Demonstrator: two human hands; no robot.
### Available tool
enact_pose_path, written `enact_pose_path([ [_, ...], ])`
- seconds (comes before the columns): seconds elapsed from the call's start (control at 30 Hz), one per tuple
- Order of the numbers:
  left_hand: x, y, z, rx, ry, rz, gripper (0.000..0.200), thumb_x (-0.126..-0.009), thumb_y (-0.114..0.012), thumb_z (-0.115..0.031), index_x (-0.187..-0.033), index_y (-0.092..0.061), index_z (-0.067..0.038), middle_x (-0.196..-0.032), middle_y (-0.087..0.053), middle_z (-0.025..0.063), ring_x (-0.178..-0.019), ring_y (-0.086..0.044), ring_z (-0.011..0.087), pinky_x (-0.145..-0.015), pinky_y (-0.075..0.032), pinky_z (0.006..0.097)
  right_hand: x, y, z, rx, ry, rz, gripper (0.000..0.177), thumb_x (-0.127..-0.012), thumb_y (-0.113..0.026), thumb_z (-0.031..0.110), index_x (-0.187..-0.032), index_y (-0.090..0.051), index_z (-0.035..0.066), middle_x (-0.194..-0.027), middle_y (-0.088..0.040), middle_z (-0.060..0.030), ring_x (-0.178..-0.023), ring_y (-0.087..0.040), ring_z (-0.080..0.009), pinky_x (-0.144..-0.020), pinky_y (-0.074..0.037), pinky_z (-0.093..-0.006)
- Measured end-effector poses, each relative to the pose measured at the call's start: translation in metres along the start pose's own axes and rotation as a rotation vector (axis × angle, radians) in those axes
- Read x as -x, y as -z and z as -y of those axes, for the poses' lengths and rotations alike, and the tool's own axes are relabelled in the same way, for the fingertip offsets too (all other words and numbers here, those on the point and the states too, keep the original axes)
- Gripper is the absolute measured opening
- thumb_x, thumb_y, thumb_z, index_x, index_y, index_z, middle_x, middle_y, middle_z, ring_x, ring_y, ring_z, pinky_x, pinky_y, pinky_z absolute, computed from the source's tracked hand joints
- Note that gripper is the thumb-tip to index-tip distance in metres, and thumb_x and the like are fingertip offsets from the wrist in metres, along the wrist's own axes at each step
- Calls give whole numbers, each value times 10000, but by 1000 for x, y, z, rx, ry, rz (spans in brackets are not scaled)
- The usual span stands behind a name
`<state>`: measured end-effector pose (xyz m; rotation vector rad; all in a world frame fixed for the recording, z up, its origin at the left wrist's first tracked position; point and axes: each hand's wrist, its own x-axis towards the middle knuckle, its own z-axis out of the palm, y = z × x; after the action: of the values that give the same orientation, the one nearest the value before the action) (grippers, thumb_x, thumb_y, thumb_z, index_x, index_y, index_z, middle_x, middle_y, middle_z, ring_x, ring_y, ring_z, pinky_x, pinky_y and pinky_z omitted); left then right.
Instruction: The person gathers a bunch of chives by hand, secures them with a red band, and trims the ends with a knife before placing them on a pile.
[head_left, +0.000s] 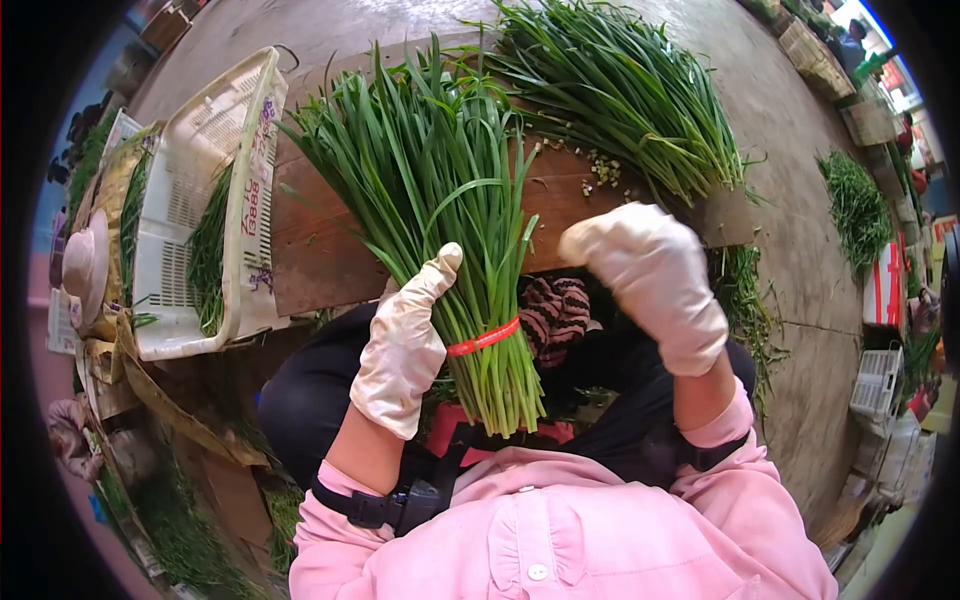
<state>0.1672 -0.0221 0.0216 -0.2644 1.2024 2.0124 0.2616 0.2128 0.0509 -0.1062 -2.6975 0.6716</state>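
My left hand [402,345], in a whitish glove, grips a bunch of garlic chives [430,170] just above a red band [484,338]. The thumb lies along the front of the stems, while the fingers are hidden behind them. The leafy tops point away from me over a wooden board [325,235], and the cut stem ends hang over my lap. To the right of the bunch, my gloved right hand [655,285] is raised with its fingers curled in. Its palm side is turned away, so anything inside it is hidden.
A loose pile of chives [620,100] lies at the board's far right, with cut bits [603,170] beside it. On the left, a white plastic crate [190,200] holds some greens. Stray leaves [745,300] lie right of my knee; more greens [855,205] are farther right.
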Motion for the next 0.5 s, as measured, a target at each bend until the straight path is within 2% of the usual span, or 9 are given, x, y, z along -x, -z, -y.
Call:
enact_pose_path([
  [0.03, 0, -2, 0, -2, -5, -9, 279, -996, -713, -181, -1238, -684, -47, -1124, -736, 54, -975, -721, 165, -880, -598, 334, 1, -8, 13, -263, -5, 25, 123, -914, -722, 254, -878, -735, 137, -822, -695, -95, -788, -688, -326, -720, -557, -425],
  [0.07, 0, -2, 0, -5, -10, -18, 287, -994, -720, -194, -1238, -685, -47, -1130, -734, 50, -981, -713, 155, -883, -585, 323, 2, -15, 26, -161, 56, 145, 108, -907, -731, 251, -894, -727, 143, -821, -689, -94, -796, -686, -335, -709, -556, -440],
  [0.13, -7, 10, 8, -82, -45, -39, 293, -991, -727, -200, -1237, -685, -47, -1130, -730, 42, -983, -699, 142, -885, -570, 315, 3, -29, 49, -191, 61, 258, 151, -893, -742, 275, -901, -722, 126, -815, -688, -128, -784, -679, -363, -695, -548, -460],
  [0.23, -9, 13, 11, -149, -62, -38, 303, -982, -744, -209, -1232, -688, -47, -1124, -722, 25, -981, -674, 124, -885, -543, 302, 11, -52, 52, -185, 67, 325, 199, -892, -732, 289, -886, -713, 91, -793, -682, -145, -778, -680, -364, -667, -531, -467],
  [0.4, -11, 14, 20, -132, -101, -59, 324, -957, -773, -198, -1230, -683, -47, -1110, -716, 16, -960, -666, 125, -872, -537, 297, 19, -56, 51, -221, 95, 327, 154, -851, -750, 257, -836, -724, 106, -789, -698, -126, -768, -697, -341, -654, -532, -447],
  [0.5, -8, 12, 23, -109, -90, -62, 361, -936, -794, -193, -1242, -672, -48, -1111, -716, 17, -964, -662, 120, -879, -533, 292, 23, -62, 46, -220, 156, 378, 149, -862, -752, 274, -829, -738, 130, -743, -695, -93, -683, -688, -319, -611, -537, -439],
])
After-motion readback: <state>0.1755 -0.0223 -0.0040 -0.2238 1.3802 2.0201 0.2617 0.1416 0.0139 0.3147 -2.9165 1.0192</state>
